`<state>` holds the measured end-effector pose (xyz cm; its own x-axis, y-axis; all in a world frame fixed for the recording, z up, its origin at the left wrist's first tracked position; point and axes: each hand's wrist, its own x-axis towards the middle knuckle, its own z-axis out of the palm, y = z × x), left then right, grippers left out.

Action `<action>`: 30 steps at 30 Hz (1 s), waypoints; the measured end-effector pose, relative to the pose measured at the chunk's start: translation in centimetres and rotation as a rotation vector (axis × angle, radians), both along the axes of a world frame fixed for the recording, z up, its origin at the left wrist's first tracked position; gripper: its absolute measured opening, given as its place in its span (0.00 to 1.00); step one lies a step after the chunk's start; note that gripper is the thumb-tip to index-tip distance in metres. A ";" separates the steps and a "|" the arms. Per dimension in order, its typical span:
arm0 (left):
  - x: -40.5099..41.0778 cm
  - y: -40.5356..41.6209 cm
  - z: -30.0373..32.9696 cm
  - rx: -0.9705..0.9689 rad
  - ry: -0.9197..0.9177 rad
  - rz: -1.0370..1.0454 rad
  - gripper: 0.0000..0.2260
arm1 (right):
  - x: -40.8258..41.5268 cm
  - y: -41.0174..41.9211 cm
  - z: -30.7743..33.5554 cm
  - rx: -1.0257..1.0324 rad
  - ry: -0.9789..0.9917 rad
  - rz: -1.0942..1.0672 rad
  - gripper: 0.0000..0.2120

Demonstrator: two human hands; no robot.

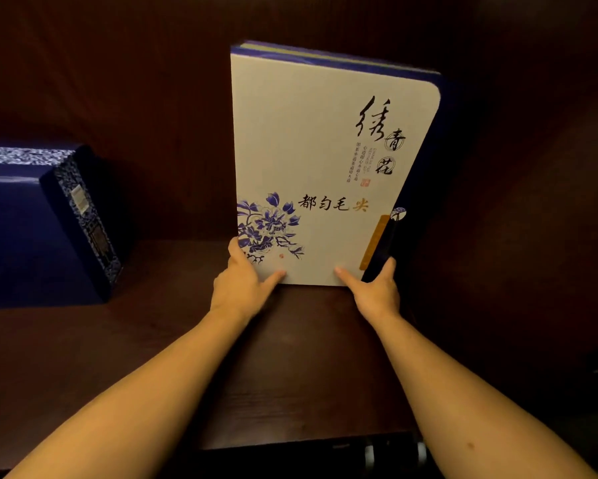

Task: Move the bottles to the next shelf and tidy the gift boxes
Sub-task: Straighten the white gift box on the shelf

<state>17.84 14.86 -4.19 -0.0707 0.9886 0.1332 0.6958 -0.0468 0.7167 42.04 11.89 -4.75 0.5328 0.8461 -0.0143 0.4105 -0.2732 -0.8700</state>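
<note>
While the white gift box (325,167) stands upright toward the shelf's (290,357) back right corner, the left hand (242,281) and right hand (377,292) each grip a lower corner; pressing evenly should seat it square without tipping.

A dark wooden shelf (290,357) carries an upright white gift box (325,150) and, left, a blue box (31,236).
</note>
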 end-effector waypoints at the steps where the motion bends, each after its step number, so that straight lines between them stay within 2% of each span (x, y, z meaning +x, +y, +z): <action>1: 0.0 0.1 -0.3 0.006 0.005 -0.005 0.46 | -0.1 0.0 -0.2 0.001 -0.008 -0.010 0.59; 11: -0.9 -1.2 -0.6 0.030 0.012 -0.023 0.44 | -0.9 -1.8 -0.4 -0.005 -0.052 -0.040 0.60; 30: -0.8 -13.0 -1.1 0.056 0.043 0.122 0.44 | -0.6 -10.5 -0.8 -0.012 -0.025 0.086 0.61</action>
<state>17.00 1.84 -5.34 -0.1826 0.9640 0.1934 0.7286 0.0006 0.6850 41.47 1.42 -5.58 0.4587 0.8885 -0.0128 0.4541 -0.2467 -0.8561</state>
